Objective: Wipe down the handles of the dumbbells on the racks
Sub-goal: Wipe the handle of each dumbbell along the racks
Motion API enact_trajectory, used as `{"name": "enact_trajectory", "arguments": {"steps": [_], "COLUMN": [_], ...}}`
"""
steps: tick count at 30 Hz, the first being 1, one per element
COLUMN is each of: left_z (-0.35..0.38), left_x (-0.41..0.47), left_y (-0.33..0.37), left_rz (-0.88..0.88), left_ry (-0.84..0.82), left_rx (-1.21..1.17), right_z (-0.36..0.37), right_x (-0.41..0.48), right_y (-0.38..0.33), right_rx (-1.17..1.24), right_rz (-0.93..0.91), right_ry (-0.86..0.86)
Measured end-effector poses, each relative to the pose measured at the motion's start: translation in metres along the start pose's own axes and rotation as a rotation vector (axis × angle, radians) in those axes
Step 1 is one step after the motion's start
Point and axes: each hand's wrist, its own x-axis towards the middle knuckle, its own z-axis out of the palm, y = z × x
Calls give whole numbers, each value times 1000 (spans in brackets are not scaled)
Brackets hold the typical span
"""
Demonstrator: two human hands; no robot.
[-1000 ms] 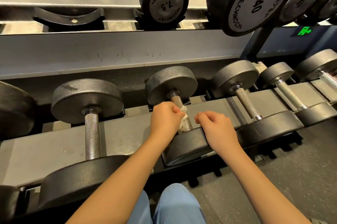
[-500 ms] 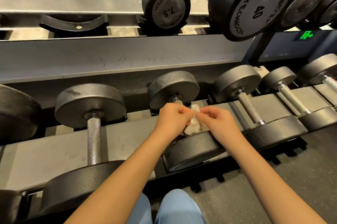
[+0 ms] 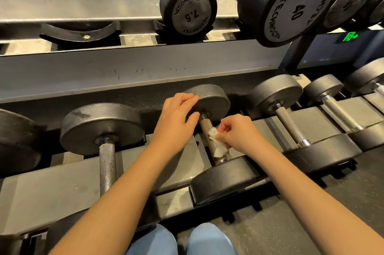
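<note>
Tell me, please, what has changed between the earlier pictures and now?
The left hand let go of the wipe and moved up to grip the rear head of the dumbbell. The right hand took over the wipe and pinches it against the handle. The dumbbell stayed in the rack.

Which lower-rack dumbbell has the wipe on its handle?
The middle dumbbell, its far head held by the left hand; the right hand holds the wipe on its handle. Neighbouring handles are bare.
</note>
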Motion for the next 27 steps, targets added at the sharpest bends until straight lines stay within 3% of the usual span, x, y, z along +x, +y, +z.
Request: {"name": "enact_trajectory", "arguments": {"steps": [8, 21, 27], "left_z": [-1, 6, 11], "left_x": [4, -2, -4], "left_y": [-2, 1, 1], "left_rz": [-14, -5, -59], "left_ry": [-1, -12, -15], "left_rx": [-74, 7, -11], "right_z": [8, 3, 3], "right_x": [27, -6, -12], "right_y": [-12, 0, 1], "right_rx": [199, 132, 251], "right_rz": [3, 101, 84], "right_ry": [149, -84, -136]}}
